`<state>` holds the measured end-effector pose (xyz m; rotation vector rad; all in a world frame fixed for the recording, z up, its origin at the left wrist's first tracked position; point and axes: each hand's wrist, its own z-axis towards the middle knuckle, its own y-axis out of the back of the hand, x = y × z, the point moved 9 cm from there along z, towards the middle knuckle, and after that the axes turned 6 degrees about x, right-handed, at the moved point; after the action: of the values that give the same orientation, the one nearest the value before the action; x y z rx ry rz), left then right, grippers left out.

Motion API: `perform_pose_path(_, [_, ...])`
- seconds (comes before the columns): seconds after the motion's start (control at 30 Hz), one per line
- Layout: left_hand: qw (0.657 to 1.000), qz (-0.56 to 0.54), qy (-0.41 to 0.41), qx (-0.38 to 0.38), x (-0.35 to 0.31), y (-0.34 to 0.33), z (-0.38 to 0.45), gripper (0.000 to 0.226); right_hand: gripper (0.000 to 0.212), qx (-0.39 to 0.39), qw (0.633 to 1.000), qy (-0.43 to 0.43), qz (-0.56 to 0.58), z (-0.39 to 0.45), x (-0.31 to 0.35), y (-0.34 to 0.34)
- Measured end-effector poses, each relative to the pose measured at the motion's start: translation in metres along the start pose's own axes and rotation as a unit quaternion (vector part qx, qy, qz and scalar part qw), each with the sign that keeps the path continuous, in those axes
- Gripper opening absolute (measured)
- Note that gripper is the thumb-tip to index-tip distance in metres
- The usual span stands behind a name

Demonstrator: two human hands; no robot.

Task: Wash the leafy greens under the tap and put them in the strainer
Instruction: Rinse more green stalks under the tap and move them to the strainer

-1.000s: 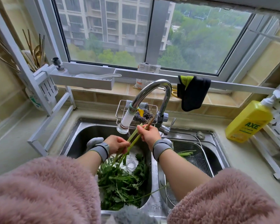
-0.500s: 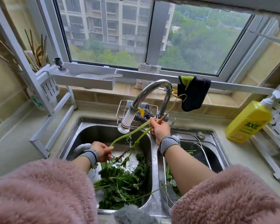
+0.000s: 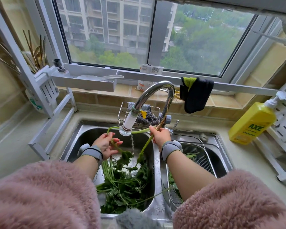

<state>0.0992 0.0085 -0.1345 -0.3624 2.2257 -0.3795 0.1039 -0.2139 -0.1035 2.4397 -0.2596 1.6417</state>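
Sink (image 3: 82, 138) basin left, strainer (image 3: 203, 161) right: my right hand (image 3: 160, 136) pinches the stalks' (image 3: 145, 144) root end, left hand (image 3: 106, 144) loosely curled round one stalk by the tap (image 3: 127, 128); slack grip risks dropping it.

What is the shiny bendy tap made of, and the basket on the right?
The tap looks like polished metal: it mirrors the window light. Its white tip seems plastic. The strainer looks like fine wire mesh, probably steel, silvery and see-through.
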Motion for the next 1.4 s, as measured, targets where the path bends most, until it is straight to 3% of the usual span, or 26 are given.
perform_pose_path(0.3, [0.993,-0.097,-0.05,0.043,-0.014,-0.02,0.002,0.014,0.027,0.035,0.994,-0.013,-0.099,-0.001,-0.013,-0.014])
perform_pose_path(0.43, [0.997,-0.018,-0.066,0.024,-0.017,-0.019,-0.001,0.014,0.023,0.096,0.986,-0.031,-0.133,-0.008,-0.016,-0.026])
perform_pose_path(0.53, [0.992,0.08,-0.084,0.051,-0.016,-0.024,0.001,0.037,0.021,0.124,0.979,-0.038,-0.159,-0.012,-0.015,-0.033])
perform_pose_path(0.67, [0.939,0.321,-0.102,0.067,-0.013,-0.03,0.002,0.065,0.018,0.144,0.974,-0.041,-0.168,-0.014,-0.013,-0.039])
perform_pose_path(0.77, [0.897,0.423,-0.099,0.08,-0.007,-0.04,-0.001,0.076,0.019,0.141,0.978,-0.041,-0.149,-0.016,-0.01,-0.041])
perform_pose_path(0.9, [0.833,0.536,-0.135,0.021,-0.014,-0.04,-0.001,0.085,0.018,0.127,0.987,-0.041,-0.092,-0.015,-0.009,-0.042])
perform_pose_path(0.97, [0.792,0.591,-0.153,-0.013,-0.019,-0.037,-0.001,0.077,0.02,0.126,0.988,-0.042,-0.073,-0.014,-0.01,-0.042])
perform_pose_path(1.0, [0.79,0.591,-0.158,-0.015,-0.02,-0.036,0.0,0.067,0.02,0.125,0.989,-0.043,-0.067,-0.013,-0.011,-0.042])
perform_pose_path(1.07, [0.792,0.589,-0.16,-0.005,-0.017,-0.035,-0.002,0.035,0.022,0.123,0.99,-0.048,-0.058,-0.013,-0.014,-0.042])
perform_pose_path(1.1, [0.774,0.613,-0.159,-0.006,-0.016,-0.033,-0.002,0.014,0.022,0.125,0.99,-0.051,-0.051,-0.013,-0.016,-0.042])
perform_pose_path(1.17, [0.736,0.658,-0.157,-0.033,-0.014,-0.026,0.001,0.023,0.02,0.143,0.988,-0.049,-0.029,-0.014,-0.018,-0.045])
perform_pose_path(1.2, [0.75,0.644,-0.148,-0.037,-0.012,-0.021,0.003,0.028,0.017,0.156,0.987,-0.046,-0.021,-0.014,-0.019,-0.048])
perform_pose_path(1.4, [0.92,0.379,-0.095,-0.006,-0.005,-0.001,0.005,0.017,0.013,0.146,0.988,-0.05,0.006,-0.015,-0.023,-0.05])
